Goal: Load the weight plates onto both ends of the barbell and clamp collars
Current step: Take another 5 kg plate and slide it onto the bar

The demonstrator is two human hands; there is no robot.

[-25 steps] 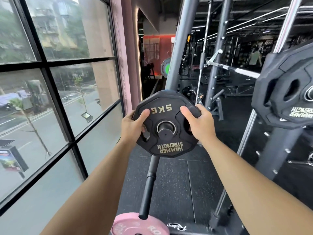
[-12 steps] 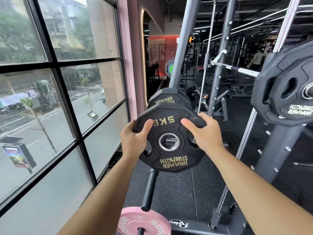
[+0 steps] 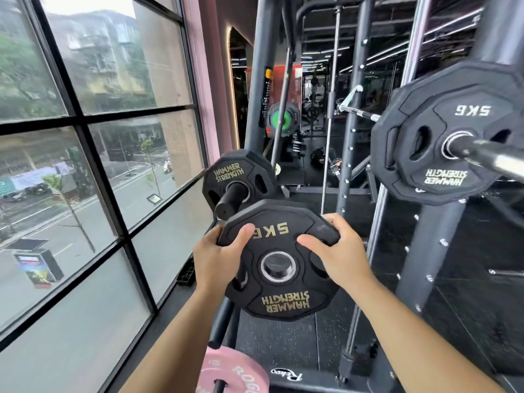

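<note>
Plate (image 3: 283,296) marked 5KG sits near centre, held up by left hand (image 3: 218,259) and right hand (image 3: 340,259), each curled round its upper edge. Just beyond it, another plate (image 3: 226,171) hangs on a peg (image 3: 231,198). At right, the barbell (image 3: 493,158) carries black plates (image 3: 442,177).

Left of my fingers (image 3: 336,222) I see a big window (image 3: 85,194) onto a street (image 3: 71,239); beyond them a grey post (image 3: 261,80); below, dark floor (image 3: 280,344).
</note>
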